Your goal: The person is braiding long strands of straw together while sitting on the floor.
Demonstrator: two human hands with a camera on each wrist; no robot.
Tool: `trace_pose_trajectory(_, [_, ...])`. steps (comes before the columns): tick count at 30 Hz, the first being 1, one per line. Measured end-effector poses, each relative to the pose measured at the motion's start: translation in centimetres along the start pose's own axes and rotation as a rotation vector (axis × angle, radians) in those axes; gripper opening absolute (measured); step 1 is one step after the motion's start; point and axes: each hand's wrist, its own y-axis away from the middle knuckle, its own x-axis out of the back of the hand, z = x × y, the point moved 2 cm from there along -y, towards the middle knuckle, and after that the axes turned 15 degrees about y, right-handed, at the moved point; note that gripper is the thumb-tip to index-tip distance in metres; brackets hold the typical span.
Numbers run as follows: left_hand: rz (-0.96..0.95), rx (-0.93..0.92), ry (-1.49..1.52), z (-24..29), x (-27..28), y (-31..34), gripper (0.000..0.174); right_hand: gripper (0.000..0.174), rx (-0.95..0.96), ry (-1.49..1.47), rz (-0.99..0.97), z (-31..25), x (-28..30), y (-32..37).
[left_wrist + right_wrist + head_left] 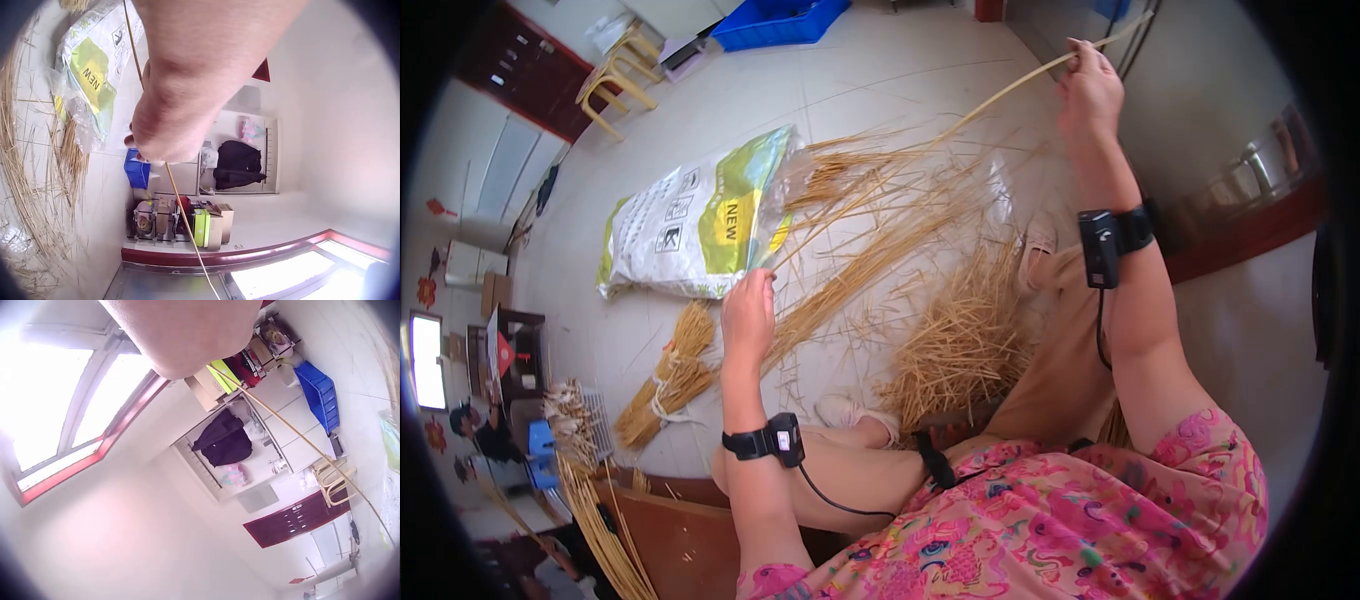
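Observation:
A long, thin straw stalk (1004,92) slants between my two raised hands in the head view. My left hand (748,318) pinches it low, beside the mouth of a printed plastic bag (685,215). At the upper right my right hand (1092,92) pinches it near the thicker end, and a short piece sticks out past the fingers. The left wrist view has the stalk (178,197) running through the hand (175,119) and out both sides. In the right wrist view the stalk (287,424) stretches away from the hand (194,337), whose fingers are hidden.
Loose stalks (840,285) lie across the tiled floor, with a straw heap (960,340) by my feet. A tied straw bundle (665,375) lies left of them. Farther off are a blue crate (780,22) and wooden stool (615,85). Another person (495,430) is at far left.

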Motion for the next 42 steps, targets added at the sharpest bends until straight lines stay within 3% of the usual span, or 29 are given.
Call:
trace_pose_trajectory(1, [0.046,-0.077,-0.074,-0.1,0.4,0.0,0.011,0.018,-0.026,-0.042,0.013,0.2,0.0,-0.1])
trace_pose_trajectory(4, [0.025,0.07,0.047,-0.1,-0.1,-0.1,0.008,0.023,-0.063,0.091,-0.238,1.1,-1.8,2.6])
trace_pose_trajectory(6, [-0.011,0.14,0.189,1.0,-1.2,-0.3,0.009,0.035,-0.064,0.372,-0.475,1.6,-4.3,8.1])
trace_pose_trajectory(8, [-0.066,0.224,0.351,3.3,-2.4,-0.7,0.011,0.047,-0.165,0.552,-0.998,3.5,-5.9,13.7])
trace_pose_trajectory(9, [-0.059,0.206,0.369,4.2,-3.2,-0.9,0.012,0.044,-0.169,0.648,-1.115,3.4,-6.7,17.0])
trace_pose_trajectory(11, [-0.05,0.167,0.408,5.8,-4.5,-1.2,0.013,0.034,-0.206,0.509,-1.211,6.2,-7.3,21.0])
trace_pose_trajectory(12, [-0.051,0.081,0.361,6.0,-5.5,-1.2,0.014,0.028,-0.216,0.463,-1.179,7.0,-7.5,21.8])
trace_pose_trajectory(15, [-0.063,0.087,0.315,7.0,-6.4,-1.6,0.014,0.022,-0.196,0.361,-1.093,7.5,-8.2,22.4])
trace_pose_trajectory(16, [-0.171,0.156,0.312,6.4,-6.7,-2.1,0.02,0.023,-0.159,0.352,-1.059,7.0,-8.4,21.7])
trace_pose_trajectory(17, [-0.008,-0.016,0.273,6.5,-6.3,-2.3,0.029,0.024,-0.122,0.352,-1.014,6.4,-8.3,20.6])
trace_pose_trajectory(18, [0.153,-0.186,0.245,6.8,-5.9,-2.6,0.04,0.022,-0.002,0.336,-0.906,5.3,-8.5,18.8])
trace_pose_trajectory(20, [0.16,-0.127,0.257,5.7,-5.2,-3.3,0.057,0.019,0.309,0.331,-0.662,1.6,-7.2,14.0])
trace_pose_trajectory(21, [0.192,-0.095,0.227,5.5,-4.7,-3.4,0.055,0.017,0.49,0.338,-0.529,-0.5,-6.2,11.6])
trace_pose_trajectory(23, [0.251,-0.021,0.192,4.9,-4.1,-3.6,0.053,0.014,0.801,0.557,-0.231,-4.3,-1.2,6.5])
trace_pose_trajectory(25, [0.288,0.031,0.176,4.2,-4.2,-3.5,0.052,0.013,0.967,0.791,0.038,-7.9,4.9,2.6])
trace_pose_trajectory(27, [0.315,0.06,0.15,3.5,-4.3,-3.1,0.052,0.014,0.806,0.873,0.038,-10.7,11.1,1.7])
trace_pose_trajectory(29, [0.309,0.078,0.14,3.7,-4.1,-3.0,0.052,0.017,0.782,1.337,0.108,-10.6,18.3,0.8])
trace_pose_trajectory(30, [0.305,0.087,0.135,4.0,-4.1,-3.0,0.052,0.016,0.751,1.434,0.081,-10.2,21.5,1.3])
trace_pose_trajectory(33, [0.293,0.1,0.13,4.9,-4.0,-3.1,0.053,0.015,0.49,1.707,0.022,-4.2,33.8,4.8])
trace_pose_trajectory(34, [0.29,0.113,0.129,5.1,-3.9,-3.1,0.053,0.017,0.24,1.776,-0.033,-3.2,36.2,7.9])
trace_pose_trajectory(35, [0.29,0.107,0.118,4.9,-4.1,-3.0,0.053,0.017,0.24,1.839,-0.09,-0.8,40.8,10.6])
trace_pose_trajectory(37, [0.292,0.098,0.092,3.9,-4.6,-2.8,0.053,0.02,-0.011,2.008,-0.219,3.6,48.6,16.4])
trace_pose_trajectory(41, [0.255,0.145,0.067,0.9,-6.7,-2.1,0.055,0.031,-0.104,1.985,-0.338,4.4,55.3,28.3])
trace_pose_trajectory(42, [0.241,0.17,0.056,0.3,-7.2,-1.8,0.056,0.03,-0.212,2.026,-0.311,5.8,59.0,31.0])
